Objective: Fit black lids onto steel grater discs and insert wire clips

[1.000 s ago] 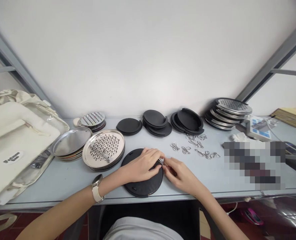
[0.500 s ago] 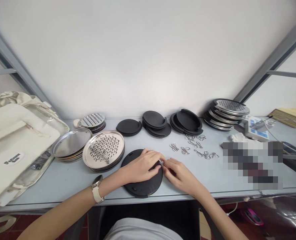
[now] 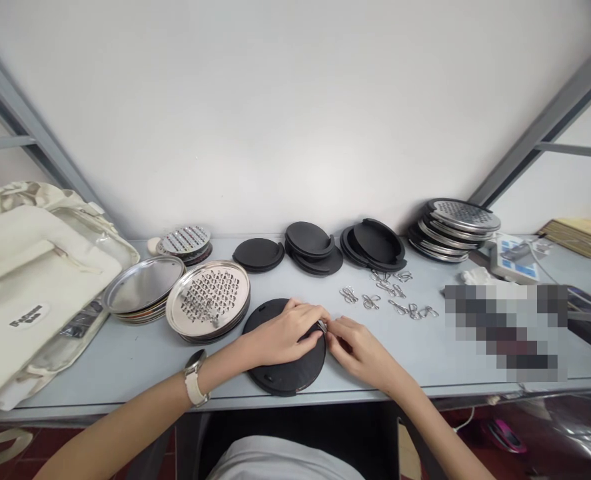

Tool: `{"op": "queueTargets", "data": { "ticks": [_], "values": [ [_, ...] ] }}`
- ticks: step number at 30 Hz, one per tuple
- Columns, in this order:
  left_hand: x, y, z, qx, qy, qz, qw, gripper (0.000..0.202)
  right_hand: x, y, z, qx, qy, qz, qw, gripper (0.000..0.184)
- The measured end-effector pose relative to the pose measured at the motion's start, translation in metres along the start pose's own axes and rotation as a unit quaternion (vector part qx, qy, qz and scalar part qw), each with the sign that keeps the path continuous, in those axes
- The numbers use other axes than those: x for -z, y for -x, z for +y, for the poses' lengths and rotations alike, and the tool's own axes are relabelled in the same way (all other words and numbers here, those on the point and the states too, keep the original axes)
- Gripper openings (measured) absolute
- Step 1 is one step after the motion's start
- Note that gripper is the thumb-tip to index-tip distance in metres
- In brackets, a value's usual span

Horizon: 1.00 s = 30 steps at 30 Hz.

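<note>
A round black disc point(image 3: 282, 367) lies flat on the grey table point(image 3: 140, 360) in front of me. My left hand point(image 3: 282, 331) rests on top of the disc, fingers curled, pressing at its right edge. My right hand point(image 3: 358, 347) meets it there, fingers pinched on a small metal wire clip point(image 3: 322, 325) at the disc's rim. A watch with a pale strap sits on my left wrist.
Perforated steel discs point(image 3: 208, 297) and plain steel plates point(image 3: 142, 283) are stacked at left, beside a cream bag point(image 3: 30, 280). Black discs point(image 3: 312, 247) line the back. Loose wire clips point(image 3: 390, 293) lie at right, with another steel stack point(image 3: 458, 223) and a small device point(image 3: 512, 257).
Both hands stay at the disc's right edge with only slight finger shifts. The view has moved a little.
</note>
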<state>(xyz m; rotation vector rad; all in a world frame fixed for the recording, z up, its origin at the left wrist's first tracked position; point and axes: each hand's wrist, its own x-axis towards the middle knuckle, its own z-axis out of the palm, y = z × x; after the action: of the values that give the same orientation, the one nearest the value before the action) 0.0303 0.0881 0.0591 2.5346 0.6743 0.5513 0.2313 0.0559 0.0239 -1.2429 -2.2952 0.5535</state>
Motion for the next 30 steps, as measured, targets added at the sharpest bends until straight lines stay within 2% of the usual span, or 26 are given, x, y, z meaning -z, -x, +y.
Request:
{"op": "queueTargets", "data": {
  "ticks": [11, 30],
  "values": [
    [0.0022, 0.0001, 0.0006, 0.012, 0.024, 0.001, 1.000, 0.025, -0.0015, 0.0015, 0.0002, -0.001, 0.014, 0.003, 1.000, 0.023],
    [0.0016, -0.0002, -0.0003, 0.011, 0.023, 0.010, 1.000, 0.026, -0.0048, 0.0016, 0.0015, 0.026, 0.046, 0.049, 0.997, 0.022]
  ]
}}
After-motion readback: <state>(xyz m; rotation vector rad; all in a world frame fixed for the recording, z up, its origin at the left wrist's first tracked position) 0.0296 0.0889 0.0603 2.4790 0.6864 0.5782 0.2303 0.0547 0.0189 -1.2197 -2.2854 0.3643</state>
